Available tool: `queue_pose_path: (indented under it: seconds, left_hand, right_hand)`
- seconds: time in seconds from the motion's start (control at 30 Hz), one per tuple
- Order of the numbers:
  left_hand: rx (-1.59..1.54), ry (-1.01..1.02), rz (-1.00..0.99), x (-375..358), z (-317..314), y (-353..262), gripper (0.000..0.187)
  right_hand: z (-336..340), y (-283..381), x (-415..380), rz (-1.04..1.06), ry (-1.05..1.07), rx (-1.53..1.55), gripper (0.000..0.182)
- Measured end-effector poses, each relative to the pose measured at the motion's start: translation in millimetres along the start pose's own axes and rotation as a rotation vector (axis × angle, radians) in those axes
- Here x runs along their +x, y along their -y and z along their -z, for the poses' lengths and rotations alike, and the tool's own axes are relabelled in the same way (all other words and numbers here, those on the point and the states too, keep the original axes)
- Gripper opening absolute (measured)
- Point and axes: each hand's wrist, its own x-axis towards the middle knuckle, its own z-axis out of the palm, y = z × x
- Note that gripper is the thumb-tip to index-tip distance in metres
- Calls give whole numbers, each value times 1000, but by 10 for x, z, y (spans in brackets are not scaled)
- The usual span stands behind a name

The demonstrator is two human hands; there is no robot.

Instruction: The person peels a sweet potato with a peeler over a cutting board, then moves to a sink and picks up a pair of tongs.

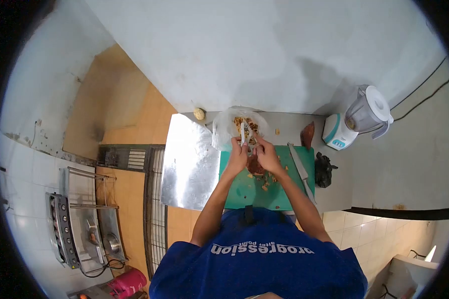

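Note:
A translucent plastic bag (222,130) with brown and yellowish chopped pieces (254,124) lies at the back of the worktop. My left hand (238,153) is closed at the bag's near side, around a white strip (243,133) that looks like its gathered plastic. Beside it, my right hand (267,154) pinches the bag's near edge; its fingertips are partly hidden. Just below my hands, a reddish-brown lump (255,166), perhaps a sweet potato, sits on the green cutting board (239,192). Small scraps (265,187) are scattered around it.
A large knife (299,164) lies along the board's right edge. Near it are a brown root-like piece (308,135) and a black plastic bag (326,170). A blender (356,117) stands at the right. A pale round item (199,113) rests by the wall. A stove (65,229) is at the far left.

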Motion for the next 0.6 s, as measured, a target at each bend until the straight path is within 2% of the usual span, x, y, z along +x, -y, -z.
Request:
queue_pose_path:
  seconds: [0.03,0.07,0.13,0.17,0.23,0.3,0.37,0.43,0.5,0.57,0.6]
  left_hand:
    - [5,8,-3,25,11,80,25]
    - [-50,33,-10,87,2,140,24]
    - [-107,47,1,111,-7,259,24]
    - [-76,42,3,130,10,299,24]
    - [-41,46,-37,291,46,89,24]
    - [-255,65,227,131,101,-92,22]
    - [-306,100,226,106,171,-62,22]
    - [-366,140,213,139,172,-110,21]
    - [-371,55,189,111,159,-134,22]
    - [-368,50,171,85,138,-88,23]
    - [-368,46,142,119,113,-83,23]
  right_hand:
    - [-16,-71,97,-8,165,-84,43]
    - [-41,-122,213,2,159,-84,43]
    - [-104,-303,294,251,-15,-256,44]
    - [-108,-402,250,238,-16,-249,44]
    - [-62,-281,396,268,-127,-178,44]
    - [72,158,407,247,-79,-62,43]
    - [108,521,290,218,-40,69,42]
    - [131,681,207,297,-119,156,43]
    - [105,443,209,331,-155,196,44]
    - [12,-271,294,1126,-260,-458,43]
    - [11,-309,197,1128,-264,-463,43]
